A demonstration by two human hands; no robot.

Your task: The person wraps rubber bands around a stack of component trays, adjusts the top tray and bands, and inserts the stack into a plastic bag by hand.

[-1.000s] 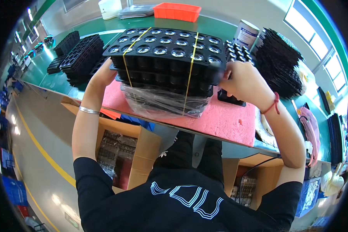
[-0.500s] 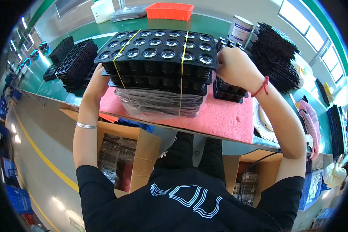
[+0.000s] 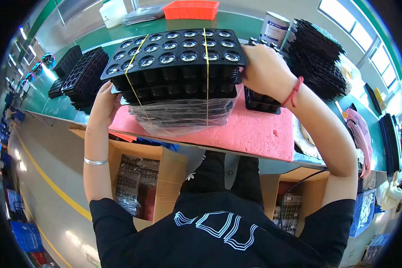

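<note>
A stack of black trays [image 3: 169, 58] with round clear lenses in the top one has two yellow bands around it. Clear plastic film [image 3: 183, 116] wraps its lower part, above a pink foam sheet [image 3: 263, 134]. My left hand [image 3: 103, 103] is at the stack's left end, its fingers curled at the tray edges and partly hidden. At the right end, my right hand [image 3: 265, 73] grips the edge of the stack, its fingertips hidden behind the trays. Just beside that hand stands a smaller black tray [image 3: 261, 103] holding dark round parts, partly covered by the hand.
Black tray piles stand at left [image 3: 85, 73] and right [image 3: 319, 62] on the green table [image 3: 241, 24]. Farther back are a red bin [image 3: 190, 10], a white can [image 3: 274, 27] and a white container [image 3: 113, 12]. Open cardboard boxes [image 3: 172, 178] sit below the table edge.
The banded stack has shifted left in view, with both hands staying at its ends. It now looks slightly tilted, its left side lower.
</note>
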